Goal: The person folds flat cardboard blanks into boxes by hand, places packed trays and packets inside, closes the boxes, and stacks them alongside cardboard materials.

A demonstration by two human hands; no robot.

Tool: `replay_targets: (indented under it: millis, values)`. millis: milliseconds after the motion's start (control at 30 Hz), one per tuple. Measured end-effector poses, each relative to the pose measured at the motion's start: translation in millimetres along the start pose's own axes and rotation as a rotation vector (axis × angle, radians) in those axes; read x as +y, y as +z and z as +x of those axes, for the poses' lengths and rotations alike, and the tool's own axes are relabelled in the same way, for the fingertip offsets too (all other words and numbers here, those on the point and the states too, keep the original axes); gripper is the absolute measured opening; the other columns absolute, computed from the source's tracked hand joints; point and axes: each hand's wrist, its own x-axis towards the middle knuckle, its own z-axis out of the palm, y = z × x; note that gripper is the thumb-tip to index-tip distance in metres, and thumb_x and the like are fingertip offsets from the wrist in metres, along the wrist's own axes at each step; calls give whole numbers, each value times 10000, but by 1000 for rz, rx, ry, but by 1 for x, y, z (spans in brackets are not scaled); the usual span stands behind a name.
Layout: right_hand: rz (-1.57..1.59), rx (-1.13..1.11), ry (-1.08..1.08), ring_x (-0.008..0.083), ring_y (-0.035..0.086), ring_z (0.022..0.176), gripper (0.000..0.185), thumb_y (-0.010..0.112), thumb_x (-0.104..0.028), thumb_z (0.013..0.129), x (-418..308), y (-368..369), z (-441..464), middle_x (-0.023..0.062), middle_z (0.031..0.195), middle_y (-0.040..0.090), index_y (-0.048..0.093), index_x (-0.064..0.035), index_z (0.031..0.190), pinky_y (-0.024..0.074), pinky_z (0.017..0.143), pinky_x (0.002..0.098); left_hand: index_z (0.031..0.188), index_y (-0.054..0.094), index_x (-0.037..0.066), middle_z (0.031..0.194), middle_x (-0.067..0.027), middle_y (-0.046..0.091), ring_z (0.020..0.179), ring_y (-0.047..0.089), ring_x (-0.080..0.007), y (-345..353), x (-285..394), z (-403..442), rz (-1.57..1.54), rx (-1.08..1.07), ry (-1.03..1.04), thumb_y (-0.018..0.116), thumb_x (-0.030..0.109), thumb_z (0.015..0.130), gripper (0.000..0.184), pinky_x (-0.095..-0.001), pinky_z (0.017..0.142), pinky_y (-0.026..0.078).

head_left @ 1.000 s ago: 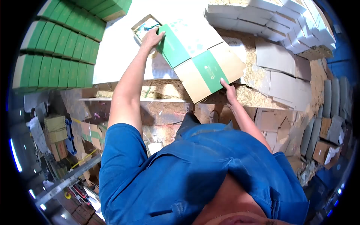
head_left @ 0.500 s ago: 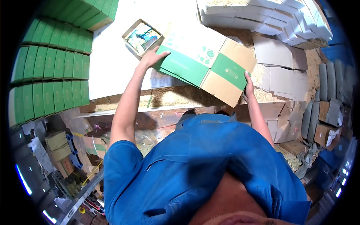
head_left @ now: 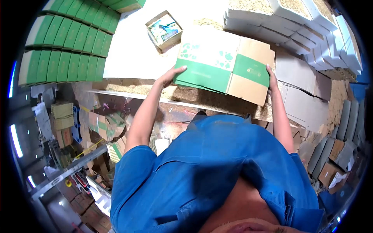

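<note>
A flattened carton (head_left: 210,72), white, green and brown with leaf prints, lies nearly level across both hands above the front of the table. My left hand (head_left: 171,75) grips its left end, thumb on top and fingers hidden beneath. At the right end, my right hand (head_left: 272,79) holds the edge with the thumb on the upper face. Layered edges show at the carton's lower left. Behind its left end stands a small open box (head_left: 165,32) with blue and green items inside.
Rows of green boxes (head_left: 64,66) stand at the left of the white tabletop (head_left: 132,50). White stacked blocks (head_left: 272,23) fill the back right. Grey cardboard sheets (head_left: 303,103) lie to the right. Folded cartons (head_left: 108,124) are below the table's left side.
The carton has turned from a steep slant to nearly level and shifted right, with both hands still on it. The small box, partly covered at first, now shows fully.
</note>
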Motion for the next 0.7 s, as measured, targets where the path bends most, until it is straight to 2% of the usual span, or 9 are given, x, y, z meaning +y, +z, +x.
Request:
replay_targets:
  millis: [67,100,167,267,333,467,600,633,700]
  values:
    - [-324,124,-146,235,648,989,532,566,-456,940,-17,-2,12,156,1087,679,614,19,1174,500,866,339,1493,226,1,1400,-196,459,1270,481,-268,7,-3,-2,-15,14,186,686,362,874,851,-372,1041,434]
    - [-325,114,-151,235,648,989,532,566,-456,940,-18,-1,13,156,1087,679,614,19,1174,500,866,339,1501,231,32,1408,-185,457,1283,461,-263,8,-4,-1,-94,67,172,697,355,863,853,-369,1060,399]
    - [-778,325,-414,296,646,1014,501,550,-407,947,-20,7,17,211,1075,679,604,47,1151,486,884,372,1502,257,64,1402,-167,471,1282,451,-253,18,-1,4,-158,157,214,707,326,855,830,-364,1073,367]
    - [-760,393,-484,385,611,1076,429,555,-343,943,-13,12,21,238,1110,658,593,23,1164,451,941,418,1496,282,71,1402,-158,473,1259,463,-248,23,-21,8,-143,205,288,701,298,864,792,-359,1063,367]
    - [-820,356,-530,384,604,1089,424,554,-331,940,-21,16,30,237,1131,648,579,7,1195,446,952,423,1503,270,72,1413,-168,460,1271,455,-257,27,-38,2,61,316,442,697,284,868,794,-353,1069,360]
    - [-884,328,-571,365,557,1172,447,544,-303,932,-39,34,19,242,1254,576,520,-33,1287,422,999,432,1517,227,74,1417,-196,448,1286,446,-273,40,-29,-17,132,476,456,695,283,872,823,-366,1079,350]
    - [-917,419,-861,356,473,1268,496,558,-268,928,-50,44,-1,216,1384,467,460,-46,1360,376,1057,410,1512,236,61,1376,-201,487,1237,492,-267,43,-10,-43,146,532,539,657,214,907,752,-366,1043,394]
    - [-792,346,-898,365,480,1262,519,570,-261,927,-61,46,-8,212,1356,499,447,-40,1379,378,1055,402,1485,288,47,1344,-180,517,1213,509,-250,42,-4,-52,83,520,544,634,186,923,675,-355,1024,412]
    - [-453,265,-826,252,571,1131,455,615,-254,935,-95,58,-40,147,1226,612,538,4,1301,414,998,334,1331,486,-4,1175,-112,627,1057,585,-176,38,16,-72,-24,513,576,650,116,904,473,-309,936,460]
